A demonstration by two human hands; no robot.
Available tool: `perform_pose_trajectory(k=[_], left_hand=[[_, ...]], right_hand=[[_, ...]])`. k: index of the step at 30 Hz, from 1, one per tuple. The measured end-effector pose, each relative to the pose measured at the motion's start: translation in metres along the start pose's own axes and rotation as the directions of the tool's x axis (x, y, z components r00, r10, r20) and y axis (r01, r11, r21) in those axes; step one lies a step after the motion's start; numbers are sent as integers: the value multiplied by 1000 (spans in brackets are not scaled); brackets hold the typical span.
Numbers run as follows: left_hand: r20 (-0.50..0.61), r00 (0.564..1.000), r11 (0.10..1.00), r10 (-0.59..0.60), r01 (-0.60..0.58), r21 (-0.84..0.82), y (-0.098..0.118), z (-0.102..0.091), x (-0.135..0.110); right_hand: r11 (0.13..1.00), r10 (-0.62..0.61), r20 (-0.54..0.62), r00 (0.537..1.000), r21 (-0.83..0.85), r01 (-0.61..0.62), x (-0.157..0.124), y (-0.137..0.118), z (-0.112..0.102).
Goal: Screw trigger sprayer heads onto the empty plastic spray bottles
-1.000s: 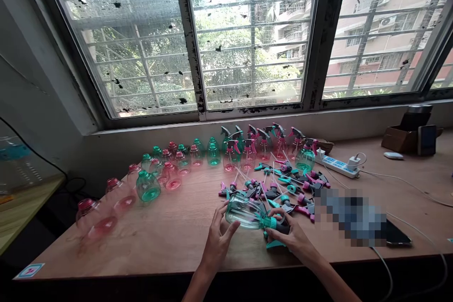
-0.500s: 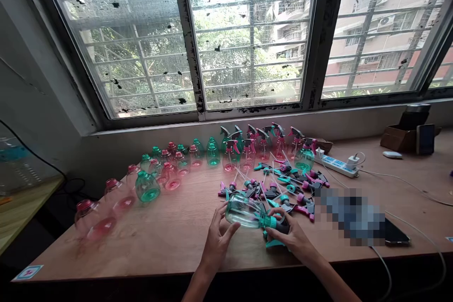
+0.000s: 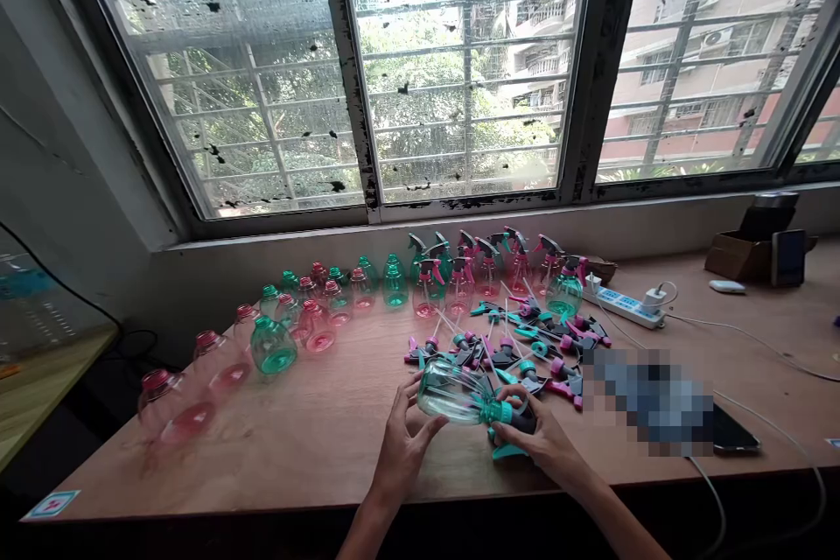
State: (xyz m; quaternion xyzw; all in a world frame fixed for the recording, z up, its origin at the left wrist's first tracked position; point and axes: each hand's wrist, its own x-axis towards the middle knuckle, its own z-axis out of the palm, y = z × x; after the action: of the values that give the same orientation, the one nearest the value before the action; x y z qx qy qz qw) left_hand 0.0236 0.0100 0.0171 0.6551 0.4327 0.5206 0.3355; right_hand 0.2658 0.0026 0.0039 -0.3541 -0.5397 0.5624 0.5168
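A clear teal spray bottle (image 3: 452, 391) lies on its side just above the wooden table (image 3: 295, 446), held between both hands. My left hand (image 3: 402, 442) cups the bottle's round body, fingers curled round it. My right hand (image 3: 535, 436) grips the teal and black trigger head (image 3: 510, 416) at the bottle's neck. Just behind the bottle lies a heap of loose pink and teal trigger heads (image 3: 525, 341) with their dip tubes.
Several pink and teal bottles (image 3: 289, 328) stand in a curved row from the left edge to the window sill; some at the back (image 3: 472, 276) carry trigger heads. A power strip (image 3: 623, 304), cables, a phone (image 3: 735, 436) and a cardboard box (image 3: 741, 255) sit on the right.
Barely anything has moved. Both hands keep hold of the bottle and its trigger head, and the bottle has lifted very slightly.
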Motion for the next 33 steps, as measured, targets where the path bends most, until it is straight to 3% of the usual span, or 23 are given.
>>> perform_pose_trajectory(k=[5, 13, 33], left_hand=[[-7, 1000, 1000, 16, -16, 14, -4, 0, 1], [-9, 1000, 999, 19, -19, 28, 1, 0, 0], [-39, 998, 999, 40, -39, 24, 0, 0, 1]], right_hand=[[999, 45, -11, 999, 10, -44, -1, -4, -1], [1000, -5, 12, 1000, -3, 5, -1, -2, 1], [999, 45, 13, 999, -25, -45, -1, -1, -2]])
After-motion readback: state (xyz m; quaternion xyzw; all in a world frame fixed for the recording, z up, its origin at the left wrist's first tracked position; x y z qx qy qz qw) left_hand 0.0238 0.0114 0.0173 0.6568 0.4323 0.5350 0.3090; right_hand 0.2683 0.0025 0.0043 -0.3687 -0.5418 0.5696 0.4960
